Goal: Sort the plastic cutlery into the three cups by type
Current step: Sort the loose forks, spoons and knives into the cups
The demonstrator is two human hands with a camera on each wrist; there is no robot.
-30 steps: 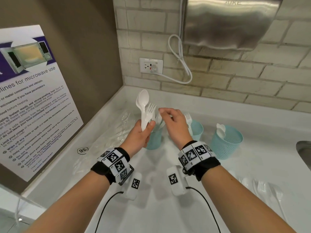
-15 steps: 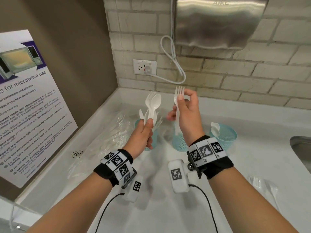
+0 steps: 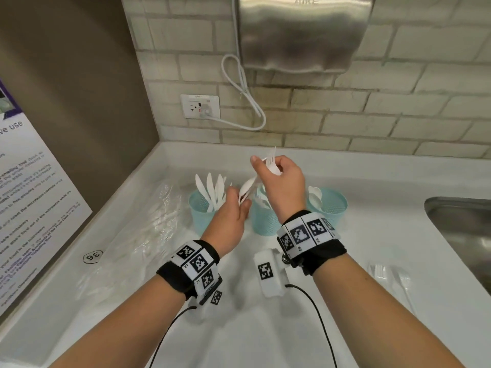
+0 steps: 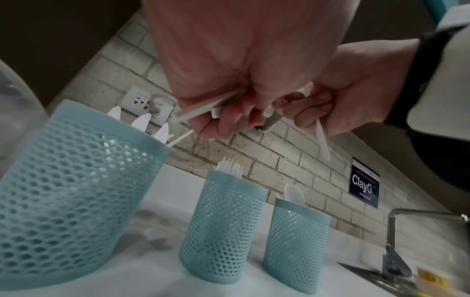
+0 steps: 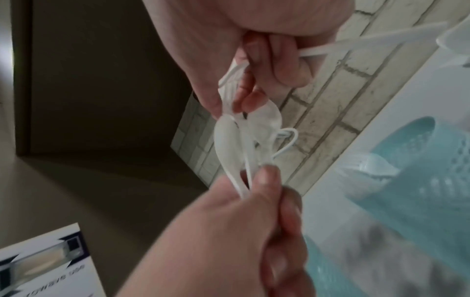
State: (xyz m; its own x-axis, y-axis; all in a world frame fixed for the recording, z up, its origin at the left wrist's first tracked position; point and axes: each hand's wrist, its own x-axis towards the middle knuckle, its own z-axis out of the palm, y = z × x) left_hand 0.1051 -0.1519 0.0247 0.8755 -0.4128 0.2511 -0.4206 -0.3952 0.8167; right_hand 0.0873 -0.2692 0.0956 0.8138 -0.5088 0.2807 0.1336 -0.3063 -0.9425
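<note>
Above three teal mesh cups (image 3: 268,219), the left hand (image 3: 231,216) grips a bunch of spoons (image 3: 247,188) by the handles, presenting them; the right hand (image 3: 281,184), fingers curled around a fork (image 3: 271,162), pinches a spoon bowl, likely pulling it free; more forks (image 3: 393,274) lie on the counter (image 3: 372,235) near a sink (image 3: 462,221); a clear bag (image 3: 138,229) lies left.

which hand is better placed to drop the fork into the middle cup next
Right. The right hand already holds the fork and sits right above the middle cup, which holds forks. The left hand grips the spoons.
</note>
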